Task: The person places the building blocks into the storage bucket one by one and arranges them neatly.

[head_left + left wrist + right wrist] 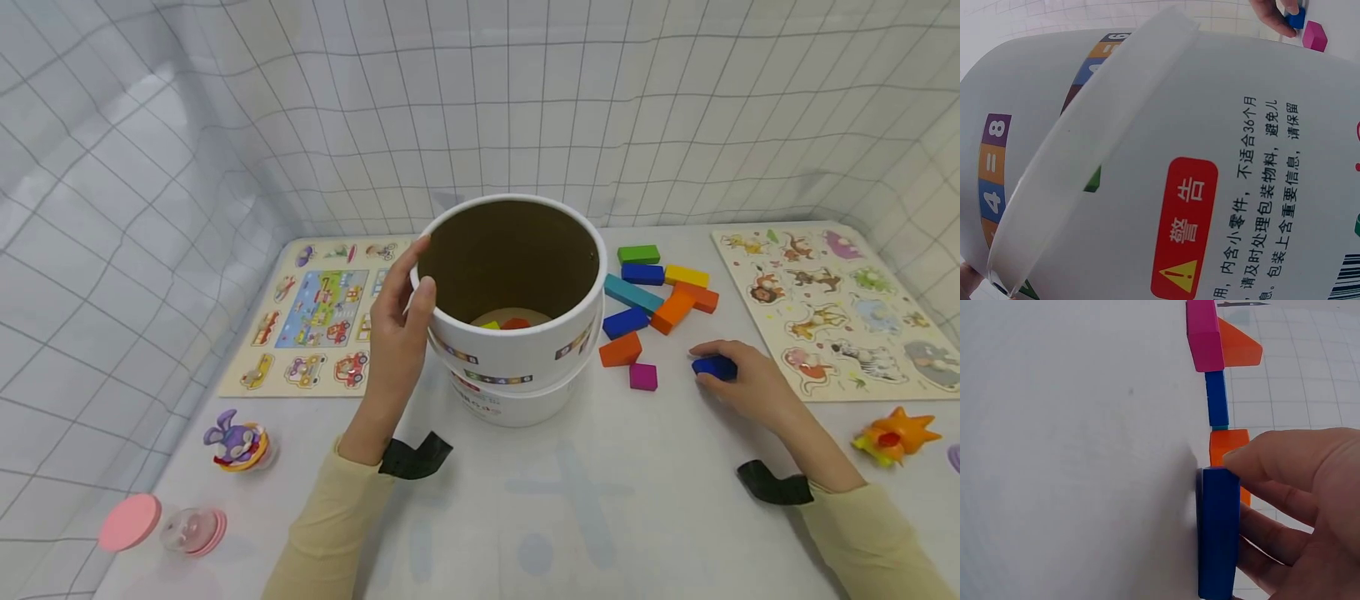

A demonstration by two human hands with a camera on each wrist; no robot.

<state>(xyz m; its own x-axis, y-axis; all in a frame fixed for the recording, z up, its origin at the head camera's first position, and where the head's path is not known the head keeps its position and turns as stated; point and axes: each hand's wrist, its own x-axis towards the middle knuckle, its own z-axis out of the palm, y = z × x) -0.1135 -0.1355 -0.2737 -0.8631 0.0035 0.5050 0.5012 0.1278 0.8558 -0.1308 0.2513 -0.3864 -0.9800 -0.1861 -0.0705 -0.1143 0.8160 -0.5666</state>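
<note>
A tall white bucket (517, 354) stands upright on the table, with a few yellow and red pieces visible at its bottom. At its left rim, my left hand (397, 321) grips the wall, thumb and fingertips at the edge. The bucket's printed side (1129, 231) and pale handle (1085, 156) fill the left wrist view. Off to the right, my right hand (750, 383) pinches a blue block (1219, 534) at the tabletop. Left of that hand lie a magenta block (642, 377) and an orange block (621, 350).
Behind these lie several more blocks, including a green block (638, 255) and a teal block (633, 293). Puzzle boards flank the bucket: a vehicle board (288, 379) and an animal board (825, 325). A rabbit toy (236, 442) and an orange spiky toy (897, 435) sit nearer.
</note>
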